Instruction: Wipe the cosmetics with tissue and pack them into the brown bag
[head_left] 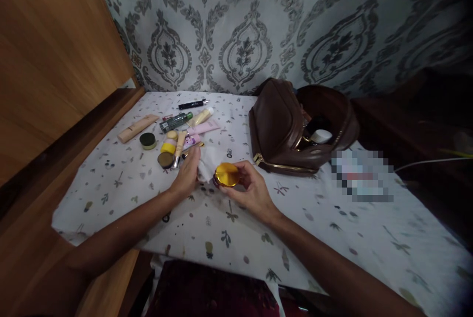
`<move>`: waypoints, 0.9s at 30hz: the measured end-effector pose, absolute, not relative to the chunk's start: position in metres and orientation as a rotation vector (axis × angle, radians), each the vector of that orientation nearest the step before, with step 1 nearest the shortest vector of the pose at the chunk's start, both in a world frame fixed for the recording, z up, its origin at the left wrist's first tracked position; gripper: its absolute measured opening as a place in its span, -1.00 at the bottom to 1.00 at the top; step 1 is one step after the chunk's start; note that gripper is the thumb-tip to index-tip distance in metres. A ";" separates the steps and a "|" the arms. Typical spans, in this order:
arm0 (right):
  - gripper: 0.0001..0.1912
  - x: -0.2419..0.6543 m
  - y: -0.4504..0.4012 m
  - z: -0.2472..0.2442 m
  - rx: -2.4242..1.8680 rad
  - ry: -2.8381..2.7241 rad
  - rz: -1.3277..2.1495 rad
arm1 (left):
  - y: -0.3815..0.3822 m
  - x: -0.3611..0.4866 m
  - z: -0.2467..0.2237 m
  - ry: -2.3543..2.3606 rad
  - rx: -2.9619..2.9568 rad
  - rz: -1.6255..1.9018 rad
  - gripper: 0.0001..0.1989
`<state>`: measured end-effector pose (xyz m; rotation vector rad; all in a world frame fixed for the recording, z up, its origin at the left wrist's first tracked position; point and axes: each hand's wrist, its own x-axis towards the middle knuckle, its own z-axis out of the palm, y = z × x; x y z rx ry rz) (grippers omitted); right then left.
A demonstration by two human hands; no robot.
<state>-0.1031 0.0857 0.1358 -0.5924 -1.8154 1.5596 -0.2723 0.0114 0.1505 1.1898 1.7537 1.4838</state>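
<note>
A round gold-topped container is clasped in the right hand. A white cloth is gripped by the left hand.

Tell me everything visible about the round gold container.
The round gold container has a shiny, metallic-looking face turned up toward the camera and a darker, reddish side showing at its left. The right hand grips its edge, beside a white cloth in the left hand. Whether cloth and container touch is unclear.
</note>
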 end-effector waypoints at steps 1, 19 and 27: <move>-0.56 -0.104 0.085 0.135 -0.595 -1.850 1.519 | 0.010 -0.273 0.152 1.799 1.233 1.505 -0.40; -0.58 -0.107 0.094 0.134 -0.678 -1.511 1.901 | 0.001 -0.267 0.155 1.427 2.350 1.236 -0.65; -0.47 -0.108 0.089 0.133 -0.547 -1.148 2.213 | 0.001 -0.271 0.149 1.681 2.116 1.285 -0.56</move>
